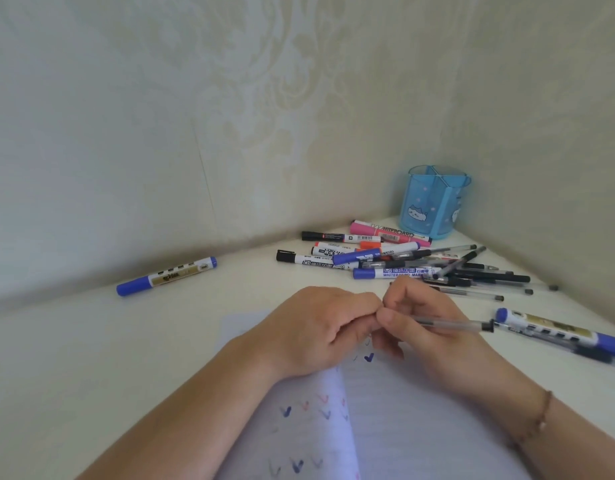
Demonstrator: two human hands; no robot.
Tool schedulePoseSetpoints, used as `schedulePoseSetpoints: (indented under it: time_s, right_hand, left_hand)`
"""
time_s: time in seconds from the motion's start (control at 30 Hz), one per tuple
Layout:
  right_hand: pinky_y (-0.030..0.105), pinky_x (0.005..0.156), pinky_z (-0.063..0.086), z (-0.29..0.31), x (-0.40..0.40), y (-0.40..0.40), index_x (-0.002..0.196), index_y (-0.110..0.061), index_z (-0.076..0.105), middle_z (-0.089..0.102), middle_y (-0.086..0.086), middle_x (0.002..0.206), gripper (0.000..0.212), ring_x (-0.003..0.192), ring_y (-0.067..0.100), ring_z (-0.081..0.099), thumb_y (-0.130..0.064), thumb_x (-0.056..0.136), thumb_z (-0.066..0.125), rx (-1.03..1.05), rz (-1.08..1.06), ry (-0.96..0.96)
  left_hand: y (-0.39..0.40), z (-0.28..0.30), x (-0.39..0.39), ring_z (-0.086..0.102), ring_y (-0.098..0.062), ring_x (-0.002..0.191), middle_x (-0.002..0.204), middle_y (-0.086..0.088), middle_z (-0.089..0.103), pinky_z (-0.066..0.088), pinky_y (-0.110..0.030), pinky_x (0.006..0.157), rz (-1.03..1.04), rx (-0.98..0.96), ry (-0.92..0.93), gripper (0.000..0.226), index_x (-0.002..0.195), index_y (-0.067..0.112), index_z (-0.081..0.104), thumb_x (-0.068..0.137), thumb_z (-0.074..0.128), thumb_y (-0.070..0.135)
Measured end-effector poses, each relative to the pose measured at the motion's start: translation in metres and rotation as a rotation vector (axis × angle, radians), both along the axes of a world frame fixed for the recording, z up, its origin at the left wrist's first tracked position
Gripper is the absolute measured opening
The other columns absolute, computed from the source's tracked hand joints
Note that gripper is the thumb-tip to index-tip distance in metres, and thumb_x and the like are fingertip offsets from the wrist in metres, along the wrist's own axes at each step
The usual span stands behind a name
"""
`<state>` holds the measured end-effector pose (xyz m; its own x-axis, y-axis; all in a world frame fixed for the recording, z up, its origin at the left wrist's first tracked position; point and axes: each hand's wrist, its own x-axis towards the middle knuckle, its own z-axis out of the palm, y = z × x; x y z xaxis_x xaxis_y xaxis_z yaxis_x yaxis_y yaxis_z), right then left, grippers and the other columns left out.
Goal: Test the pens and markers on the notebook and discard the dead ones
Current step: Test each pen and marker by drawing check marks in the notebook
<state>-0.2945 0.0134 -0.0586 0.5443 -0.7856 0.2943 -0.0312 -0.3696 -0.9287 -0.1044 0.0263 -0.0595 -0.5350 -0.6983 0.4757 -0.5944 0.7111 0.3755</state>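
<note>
Low in the frame, an open notebook (385,420) shows small tick marks. Above it, the right hand (427,327) grips a clear gel pen (448,323); the left hand (320,327) pinches its tip end, fingers curled. Right of them lies a blue marker (555,330), another (165,276) at left. Farther back, a pile of pens and markers (403,261) sits before a blue pen holder (434,202).
</note>
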Motion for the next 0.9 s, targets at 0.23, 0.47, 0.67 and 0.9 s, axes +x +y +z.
schedulePoseSetpoints:
  time_s: [0.23, 0.47, 0.67, 0.9]
  right_hand:
    - [0.022, 0.057, 0.045, -0.002, -0.003, 0.004, 0.074, -0.026, 0.054, 0.066, 0.008, 0.065, 0.018, 0.057, 0.013, 0.057, -0.035, 0.089, 0.054, -0.083, 0.095, 0.031]
    - [0.033, 0.050, 0.045, -0.004, -0.007, 0.005, 0.079, -0.022, 0.055, 0.063, -0.011, 0.066, 0.027, 0.057, 0.017, 0.058, -0.043, 0.095, 0.050, -0.309, 0.048, 0.124]
    - [0.030, 0.052, 0.045, 0.008, -0.019, 0.000, 0.082, -0.012, 0.068, 0.062, 0.016, 0.060, 0.013, 0.053, 0.025, 0.055, -0.015, 0.085, 0.056, -0.017, -0.148, -0.187]
    - [0.020, 0.039, 0.035, 0.006, -0.007, 0.005, 0.057, -0.007, 0.060, 0.061, 0.014, 0.047, 0.030, 0.037, 0.017, 0.044, -0.020, 0.079, 0.076, 0.066, -0.377, 0.119]
  left_hand:
    - [0.005, 0.001, 0.002, 0.055, -0.018, 0.052, 0.083, 0.013, 0.075, 0.039, -0.021, 0.052, -0.080, 0.164, 0.092, 0.022, 0.087, 0.010, 0.064, 0.101, 0.051, 0.022]
    - [0.009, 0.009, 0.003, 0.036, -0.009, 0.044, 0.055, 0.024, 0.054, 0.027, -0.017, 0.049, -0.124, 0.211, 0.128, 0.014, 0.088, 0.027, 0.069, 0.097, 0.059, 0.028]
    - [0.006, 0.003, 0.015, 0.028, -0.017, 0.053, 0.056, 0.001, 0.031, 0.025, -0.025, 0.052, -0.006, 0.336, 0.138, 0.024, 0.098, 0.028, 0.047, 0.086, 0.061, 0.043]
    - [0.004, -0.001, 0.015, 0.032, -0.029, 0.058, 0.059, -0.012, 0.039, 0.036, -0.044, 0.057, 0.037, 0.375, 0.183, 0.029, 0.093, 0.021, 0.050, 0.079, 0.031, 0.004]
